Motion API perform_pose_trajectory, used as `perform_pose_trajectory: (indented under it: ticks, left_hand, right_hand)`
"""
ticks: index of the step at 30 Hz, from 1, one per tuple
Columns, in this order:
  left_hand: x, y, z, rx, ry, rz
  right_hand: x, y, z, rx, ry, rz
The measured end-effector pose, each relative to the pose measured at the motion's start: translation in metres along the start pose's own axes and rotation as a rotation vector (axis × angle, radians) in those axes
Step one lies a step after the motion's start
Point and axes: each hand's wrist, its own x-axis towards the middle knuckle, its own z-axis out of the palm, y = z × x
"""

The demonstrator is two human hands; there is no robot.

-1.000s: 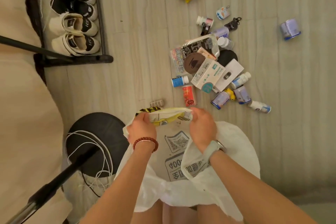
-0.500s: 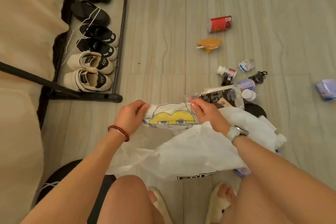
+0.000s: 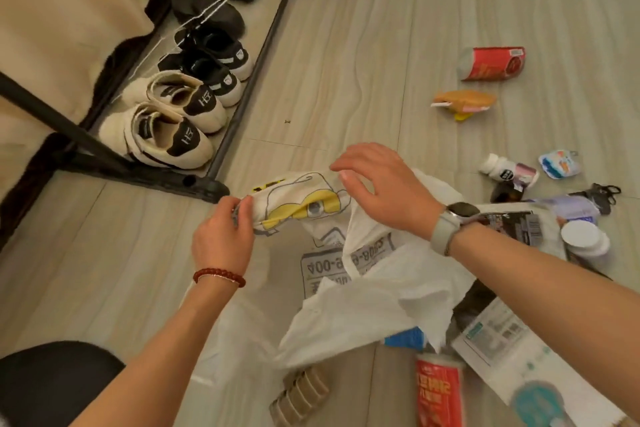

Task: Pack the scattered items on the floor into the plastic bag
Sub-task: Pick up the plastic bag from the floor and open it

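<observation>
A person looks down at a pale wood-grain floor [image 3: 346, 45], seen from a head-worn camera, with both bare arms reaching forward.

Far to the left of the hands, a black metal shoe rack [image 3: 221, 149] holds two cream shoes [image 3: 166, 128] with a black tongue logo that looks like "HS", though it is too small to be sure, and black shoes [image 3: 211, 62] behind them.

The left hand [image 3: 225, 236], wearing a red bead bracelet, pinches the left end of a white cloth pouch [image 3: 298, 201] printed with a yellow cartoon figure. The right hand [image 3: 384, 191], with a grey watch on its wrist, hovers over the pouch's right end with fingers spread and relaxed; whether it touches the cloth cannot be told.

Just below and between the hands lies the white plastic bag [image 3: 363, 305], crumpled and loosely open on the floor. Its grey print reads upside down; only digits such as "004" can be made out.

The packing appears to be barely begun: the pouch is held at the bag's mouth, not yet inside, and nothing can be seen in the bag.

To the right of the hands, many items remain on the floor: a red can [image 3: 491, 62] lying on its side, an orange and yellow toy [image 3: 464, 102], a white pill bottle [image 3: 502, 170], a small blue and white packet [image 3: 559, 163] and a white-lidded jar [image 3: 585, 239]. Nearer the person, below the right arm, lie a red tube [image 3: 440, 395] with white characters and a white box [image 3: 512, 350] with teal print, both too blurred to read.
</observation>
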Motion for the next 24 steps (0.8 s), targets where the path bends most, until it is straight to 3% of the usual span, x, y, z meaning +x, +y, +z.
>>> perform_pose_trajectory:
  ticks: [3,5,7,9,11,14,18,21,24]
  left_hand:
    - [-0.003,-0.001,-0.001,-0.039,0.073,-0.103]
    - [0.002,-0.005,-0.002,-0.004,0.112,-0.149]
    - [0.011,-0.01,-0.003,0.073,0.113,-0.184]
    - [0.018,-0.011,-0.003,0.159,0.096,-0.168]
    - [0.018,-0.002,-0.002,0.213,0.142,0.033]
    - [-0.007,0.015,0.0,0.291,0.041,0.404]
    - [-0.052,0.019,0.007,0.418,-0.022,0.647]
    - [-0.06,0.014,0.013,0.384,0.054,0.738]
    - [-0.045,0.009,0.023,0.517,-0.084,0.638]
  right_hand:
    - [-0.021,-0.015,0.021,-0.329,-0.052,-0.244]
    - [-0.028,-0.015,0.025,-0.574,-0.089,-0.261]
    - [-0.032,-0.004,0.029,-0.689,-0.207,-0.145]
    - [-0.038,0.014,0.035,-0.579,-0.364,0.116]
    - [-0.045,0.025,0.037,-0.391,-0.42,0.286]
    - [-0.058,0.022,0.039,-0.249,-0.325,0.28]
    - [-0.058,0.013,0.044,-0.367,-0.305,0.219]
    - [-0.05,0.004,0.049,-0.495,-0.118,0.184]
    - [-0.043,0.006,0.054,-0.591,-0.055,0.202]
